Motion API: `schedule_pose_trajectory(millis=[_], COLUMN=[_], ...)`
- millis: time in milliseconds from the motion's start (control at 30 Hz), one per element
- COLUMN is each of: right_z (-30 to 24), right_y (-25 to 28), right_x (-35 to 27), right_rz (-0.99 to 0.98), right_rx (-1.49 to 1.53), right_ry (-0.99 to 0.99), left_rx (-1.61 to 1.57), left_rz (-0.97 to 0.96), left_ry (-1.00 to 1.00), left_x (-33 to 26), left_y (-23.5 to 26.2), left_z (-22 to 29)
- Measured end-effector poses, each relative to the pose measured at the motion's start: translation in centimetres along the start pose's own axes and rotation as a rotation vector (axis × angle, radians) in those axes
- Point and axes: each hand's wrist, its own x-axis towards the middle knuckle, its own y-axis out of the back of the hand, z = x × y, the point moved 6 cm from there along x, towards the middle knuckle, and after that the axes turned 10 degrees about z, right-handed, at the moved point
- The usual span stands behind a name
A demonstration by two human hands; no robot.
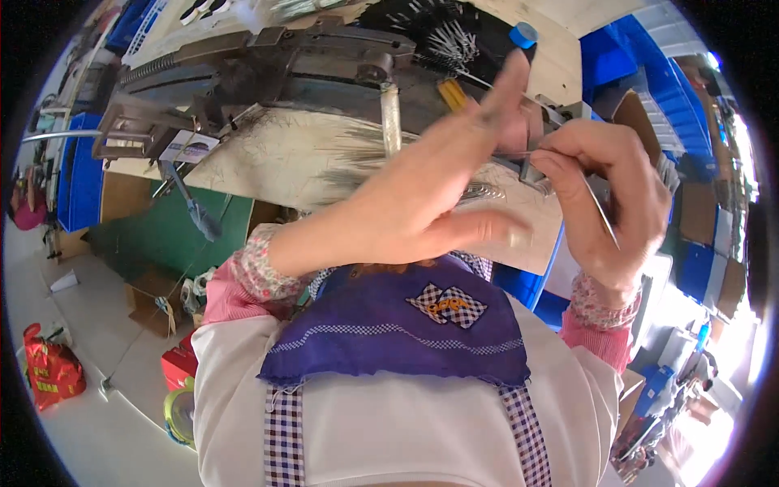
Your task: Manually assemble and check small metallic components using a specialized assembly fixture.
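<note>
My left hand point(430, 183) reaches across the bench to the right, its fingers stretched out and its thumb apart. The fingertips are beside a small metal fixture point(548, 118) at the bench's right end, partly hiding it. Close by, my right hand point(613, 183) is curled, with thumb and forefinger pinching a thin metal wire point(602, 209) that also runs under the palm. The wire's tip points toward the fixture. Beneath and behind my left forearm lie many fine loose wires point(353, 154) on the wooden bench top point(280, 154).
A long dark metal machine point(243, 73) spans the bench's back, with a silver-wrapped lever point(391, 118). Behind stand a heap of small metal pieces point(450, 45), a blue tape roll point(523, 34) and a yellow object point(452, 93). Blue bins point(682, 105) are at right; a red bag point(53, 369) sits on the floor.
</note>
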Motion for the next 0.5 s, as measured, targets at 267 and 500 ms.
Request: schedule_pose_trajectory(millis=[267,500], right_z=[10.9,9.1], right_y=[-1.4,-6.7], right_x=[-3.3,-1.9], right_rz=[-0.125,-0.134], right_rx=[-0.276,-0.271], right_ry=[-0.129,0.155], left_rx=[-0.049,-0.756], left_rz=[0.452,0.514], left_ry=[0.755,1.010], left_x=[-11.2,-8.1], left_y=[7.2,-2.1], left_z=[-7.8,-4.8])
